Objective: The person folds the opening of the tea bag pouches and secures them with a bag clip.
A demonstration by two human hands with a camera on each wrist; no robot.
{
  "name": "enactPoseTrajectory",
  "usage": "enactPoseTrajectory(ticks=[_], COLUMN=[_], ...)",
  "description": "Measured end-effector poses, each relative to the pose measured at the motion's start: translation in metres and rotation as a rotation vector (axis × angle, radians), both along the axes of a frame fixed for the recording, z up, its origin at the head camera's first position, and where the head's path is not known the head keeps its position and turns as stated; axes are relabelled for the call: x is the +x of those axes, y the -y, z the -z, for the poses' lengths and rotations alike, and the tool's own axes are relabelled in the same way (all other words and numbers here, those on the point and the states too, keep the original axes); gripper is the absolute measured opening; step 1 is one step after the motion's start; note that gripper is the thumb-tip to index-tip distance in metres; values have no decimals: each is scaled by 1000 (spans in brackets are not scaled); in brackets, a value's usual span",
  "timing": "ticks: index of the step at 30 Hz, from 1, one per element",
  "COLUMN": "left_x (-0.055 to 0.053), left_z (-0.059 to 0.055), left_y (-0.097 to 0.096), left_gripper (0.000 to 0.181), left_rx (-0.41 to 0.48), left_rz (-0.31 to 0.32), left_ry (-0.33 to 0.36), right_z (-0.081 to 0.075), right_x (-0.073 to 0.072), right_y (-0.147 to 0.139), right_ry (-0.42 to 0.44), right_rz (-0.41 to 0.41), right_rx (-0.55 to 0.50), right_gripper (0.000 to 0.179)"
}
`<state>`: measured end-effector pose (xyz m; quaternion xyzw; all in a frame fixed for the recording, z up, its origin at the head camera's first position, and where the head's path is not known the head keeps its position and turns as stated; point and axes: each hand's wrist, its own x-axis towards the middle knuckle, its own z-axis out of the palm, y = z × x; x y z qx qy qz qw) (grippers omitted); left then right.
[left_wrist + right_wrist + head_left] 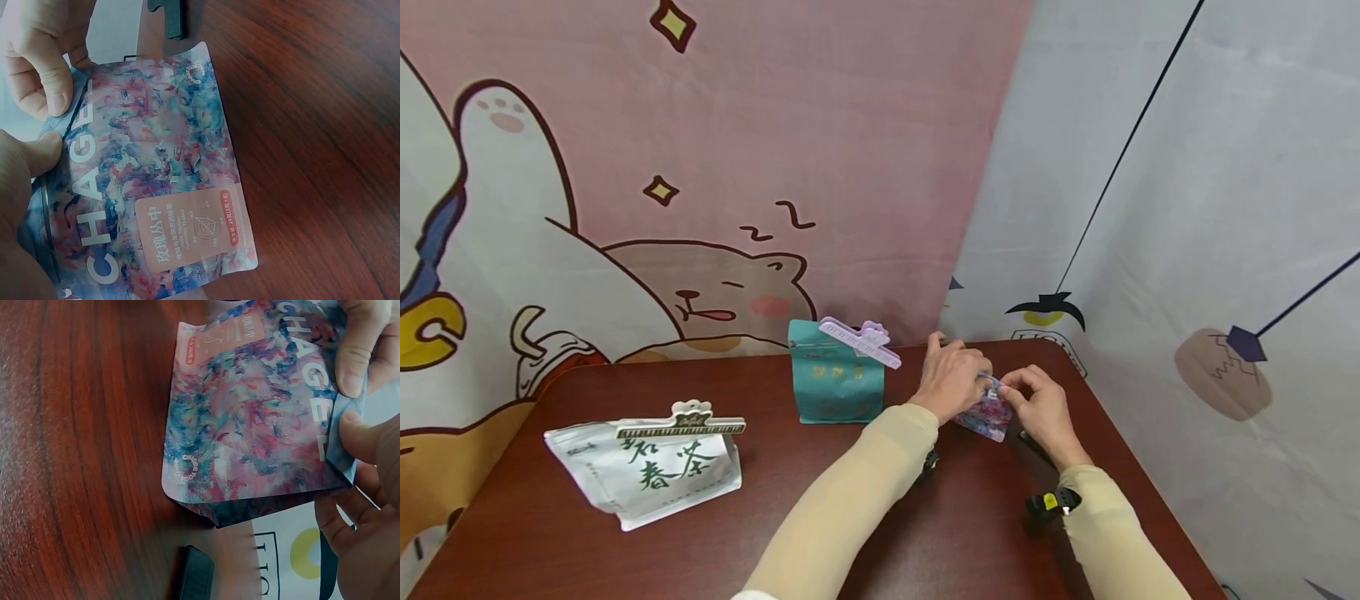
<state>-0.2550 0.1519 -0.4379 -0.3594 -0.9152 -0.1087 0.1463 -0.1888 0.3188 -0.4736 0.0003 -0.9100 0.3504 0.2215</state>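
Observation:
A multicoloured tea pouch (988, 414) with white lettering and a pink label stands at the table's far right. Its top edge is folded over, seen as a pale blue strip in the right wrist view. My left hand (953, 377) pinches the left part of this fold, its thumb (44, 153) pressing on the front. At the right end of the fold my right hand (1039, 410) pinches with thumb and fingers (359, 440). Both thumbs lie close together there. A black object (195, 575), partly in view, lies on the table beside the pouch, near my right hand.
A teal pouch (837, 387) with a lilac clip (861, 340) stands left of my left hand. Farther left, a white tea pouch (662, 479) lies with a cream and dark clip (688, 422) on it. Printed cloth (887, 167) hangs behind the brown table (790, 475).

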Motion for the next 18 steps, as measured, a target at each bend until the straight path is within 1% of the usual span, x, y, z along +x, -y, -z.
enactPoseTrajectory(ticks=[3,6,15,18], left_x=[0,0,1,2], left_z=[-1,-1,3,4], left_y=[0,0,-2,-1], left_gripper=[14,16,16,16], left_rx=[3,3,-10,2], left_rz=[6,7,6,9], left_ry=[16,14,-62,-64], right_z=[-1,-1,2,3], right_x=[1,1,-1,-2], right_y=[-2,-3,-4,-3], right_ry=[17,3,-91,-110], right_rz=[-4,-12,-46,-46], right_rx=[-9,-5,3,5], right_gripper=[5,4,6,7])
